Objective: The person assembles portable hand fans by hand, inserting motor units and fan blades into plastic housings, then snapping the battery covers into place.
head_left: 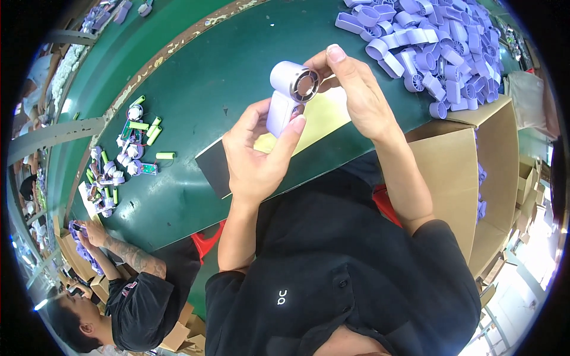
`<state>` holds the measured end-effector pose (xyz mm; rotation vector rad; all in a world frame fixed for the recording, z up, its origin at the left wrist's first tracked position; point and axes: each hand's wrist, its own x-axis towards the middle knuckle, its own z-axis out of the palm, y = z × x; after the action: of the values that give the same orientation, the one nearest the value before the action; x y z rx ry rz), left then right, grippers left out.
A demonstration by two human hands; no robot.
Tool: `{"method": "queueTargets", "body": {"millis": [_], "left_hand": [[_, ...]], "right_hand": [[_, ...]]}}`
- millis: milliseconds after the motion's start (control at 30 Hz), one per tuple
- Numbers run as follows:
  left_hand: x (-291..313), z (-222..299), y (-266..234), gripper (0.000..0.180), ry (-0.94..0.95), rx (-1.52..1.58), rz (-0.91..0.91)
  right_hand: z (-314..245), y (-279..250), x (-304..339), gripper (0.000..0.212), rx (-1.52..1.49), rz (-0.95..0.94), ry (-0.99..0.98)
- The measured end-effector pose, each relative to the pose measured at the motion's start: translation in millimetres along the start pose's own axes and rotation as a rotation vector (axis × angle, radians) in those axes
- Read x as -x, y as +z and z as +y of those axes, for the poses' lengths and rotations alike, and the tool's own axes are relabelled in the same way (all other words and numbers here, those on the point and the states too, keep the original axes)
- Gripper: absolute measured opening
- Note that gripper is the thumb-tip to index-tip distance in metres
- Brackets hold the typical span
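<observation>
A small purple handheld fan (284, 89) with a round silver-rimmed head is held up over the bench. My left hand (258, 148) is closed around its handle, thumb on the front side. My right hand (355, 89) is raised just to the right of the fan head, its index fingertip close to the head's rim and its thumb apart. Whether that fingertip touches the rim I cannot tell. Beneath both hands a yellow sheet (314, 127) lies on the green bench (196, 101), beside a black strip (215, 169).
Many purple fan housings (439, 47) are heaped at the far right. Green battery cells with wired motors and boards (133, 148) lie scattered at left. An open cardboard box (451, 172) stands at the right edge. A co-worker (139, 308) in black sits at lower left.
</observation>
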<state>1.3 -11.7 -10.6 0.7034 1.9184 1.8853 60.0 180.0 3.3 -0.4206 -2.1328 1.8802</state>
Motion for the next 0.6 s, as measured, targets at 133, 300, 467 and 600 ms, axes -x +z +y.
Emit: {"method": "queueTargets", "body": {"millis": [133, 300, 467, 600], "left_hand": [[-3.6, -3.2, -13.1, 0.035, -0.149, 0.236, -0.147], [-47.5, -10.8, -40.8, 0.035, -0.081, 0.020, 0.054], [-149.7, -30.7, -87.7, 0.050, -0.058, -0.694, 0.198], [-235.8, -77.4, -114.1, 0.052, 0.178, -0.978, 0.294]], "right_hand": [[1.2, 1.5, -3.2, 0.073, -0.035, 0.017, -0.007], [1.2, -0.4, -1.6, 0.066, 0.076, 0.022, 0.060], [25.3, 34.8, 17.4, 0.020, 0.434, -0.151, -0.268], [38.3, 68.6, 27.1, 0.024, 0.482, -0.267, -0.434]]}}
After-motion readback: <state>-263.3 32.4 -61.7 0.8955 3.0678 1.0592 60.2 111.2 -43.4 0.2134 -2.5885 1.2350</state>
